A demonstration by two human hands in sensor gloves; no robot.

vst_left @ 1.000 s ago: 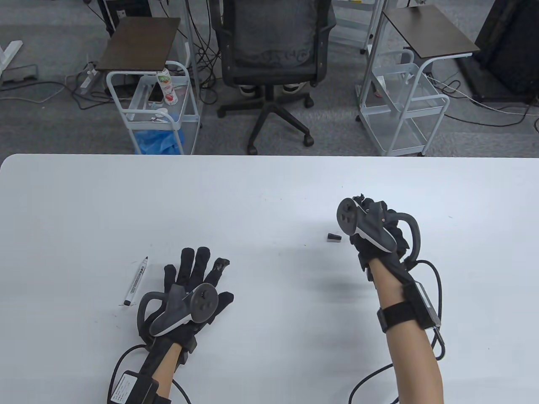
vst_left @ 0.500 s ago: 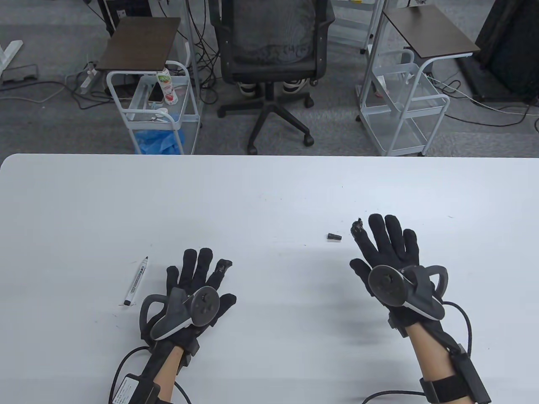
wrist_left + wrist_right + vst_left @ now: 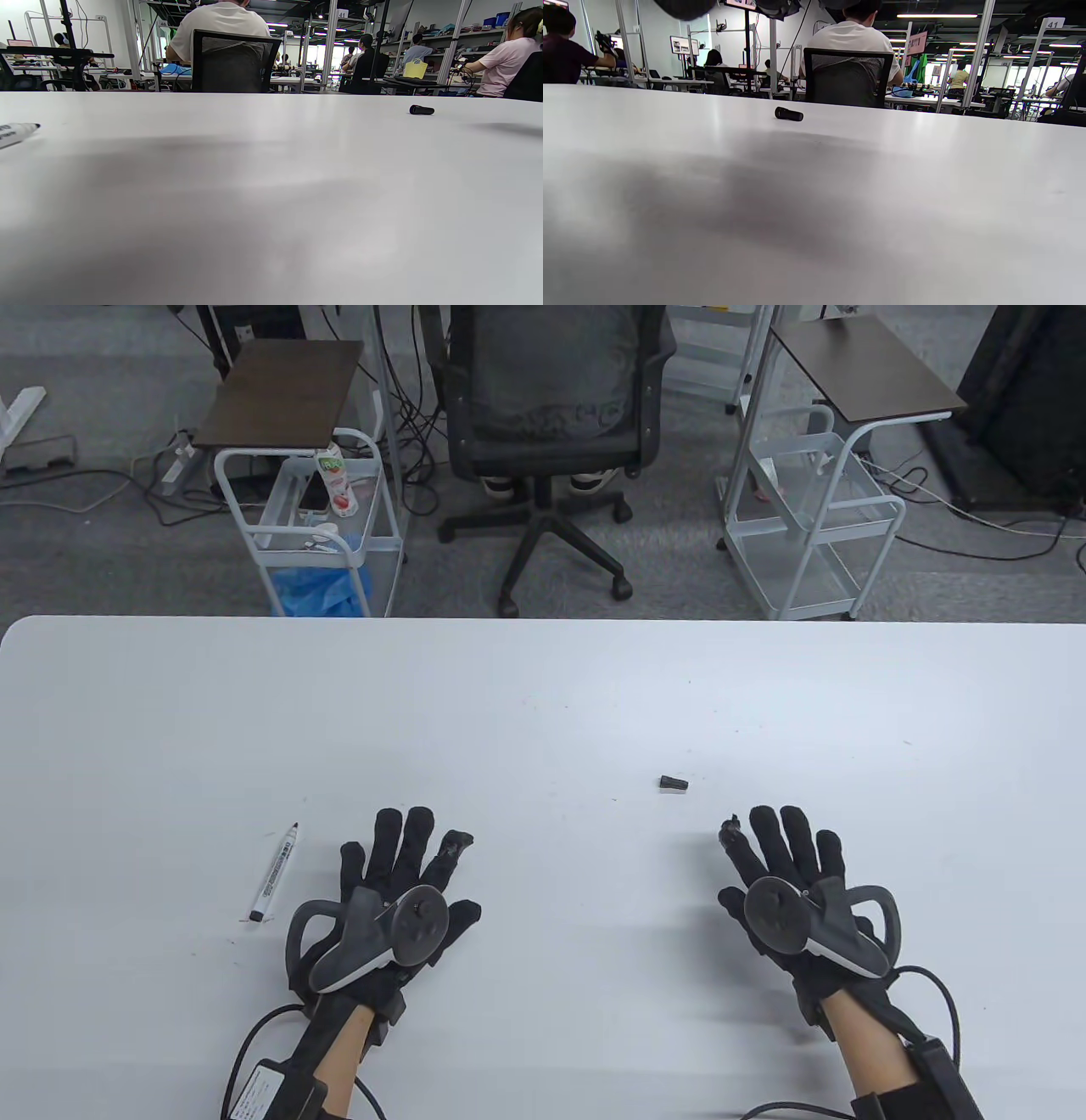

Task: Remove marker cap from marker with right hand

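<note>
Since the earlier frames the right hand (image 3: 789, 891) has drawn back from the cap (image 3: 672, 783) toward the near edge and now lies flat, palm down, fingers spread, holding nothing. Its tracker faces up. By contrast the left hand (image 3: 394, 891) has hardly shifted; it too rests flat and spread, gripping nothing, just right of the marker (image 3: 274, 872). That marker lies on the table (image 3: 543, 687) with its tip bare, well apart from the cap, which sits alone ahead of the right hand. The wrist views show the cap lying on its side (image 3: 788, 114) and the marker's tip at the left edge (image 3: 19, 129).

As I judge it, the cap is off and the task looks done. Risks are small: the round cap could roll if a sleeve or cable brushes it, the left hand could nudge the marker, and the bare tip could mark the white table or dry out if left.
</note>
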